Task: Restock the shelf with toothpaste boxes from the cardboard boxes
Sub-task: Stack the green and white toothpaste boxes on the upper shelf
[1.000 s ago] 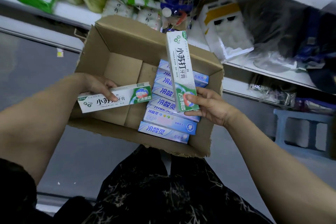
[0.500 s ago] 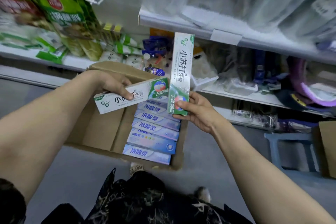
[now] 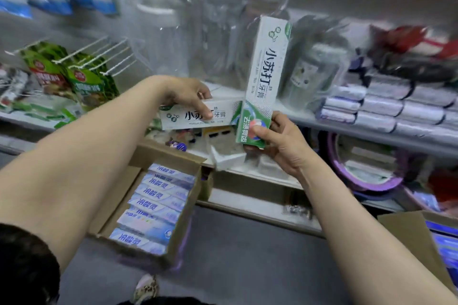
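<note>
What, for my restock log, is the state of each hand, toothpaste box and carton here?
left hand: grips the level toothpaste box from above.
level toothpaste box: closed, held sideways in the air.
right hand: grips the lower end of the upright toothpaste box.
upright toothpaste box: closed, held vertical.
cardboard box: open, partly filled.
blue toothpaste boxes: lying flat in a row inside it.

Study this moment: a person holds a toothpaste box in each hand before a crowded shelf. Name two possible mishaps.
1. The right hand grips the upright toothpaste box only at its lower end, so it might tip or slip.
2. The shelf looks crowded with plastic-wrapped goods; pushing in that box, or the level box in the left hand, could knock them.
</note>
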Demonstrator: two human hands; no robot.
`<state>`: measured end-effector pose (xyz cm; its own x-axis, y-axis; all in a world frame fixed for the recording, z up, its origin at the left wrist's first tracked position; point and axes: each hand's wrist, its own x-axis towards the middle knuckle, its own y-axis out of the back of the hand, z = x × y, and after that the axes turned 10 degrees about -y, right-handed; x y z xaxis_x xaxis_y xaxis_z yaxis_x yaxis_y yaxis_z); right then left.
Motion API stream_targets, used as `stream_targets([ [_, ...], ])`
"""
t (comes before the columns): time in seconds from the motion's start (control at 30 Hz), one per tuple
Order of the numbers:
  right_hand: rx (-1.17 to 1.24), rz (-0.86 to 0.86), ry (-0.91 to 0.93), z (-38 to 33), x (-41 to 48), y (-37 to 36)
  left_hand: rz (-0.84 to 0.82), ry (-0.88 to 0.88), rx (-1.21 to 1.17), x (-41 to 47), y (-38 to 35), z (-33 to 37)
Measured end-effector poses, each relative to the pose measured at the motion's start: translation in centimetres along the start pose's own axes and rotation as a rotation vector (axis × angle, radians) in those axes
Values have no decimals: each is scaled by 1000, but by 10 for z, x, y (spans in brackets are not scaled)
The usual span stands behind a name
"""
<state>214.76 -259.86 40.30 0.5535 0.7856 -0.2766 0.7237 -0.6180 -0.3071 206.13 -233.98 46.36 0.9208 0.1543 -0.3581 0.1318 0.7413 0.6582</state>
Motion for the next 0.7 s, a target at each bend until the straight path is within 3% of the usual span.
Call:
stream_targets([
  [0.43,4,-44,302,-130,-29,35,332,-315,270,-5,85,160],
  [0.7,1,-32,562,-233,-16,33,550,-550,285,23,161,230],
])
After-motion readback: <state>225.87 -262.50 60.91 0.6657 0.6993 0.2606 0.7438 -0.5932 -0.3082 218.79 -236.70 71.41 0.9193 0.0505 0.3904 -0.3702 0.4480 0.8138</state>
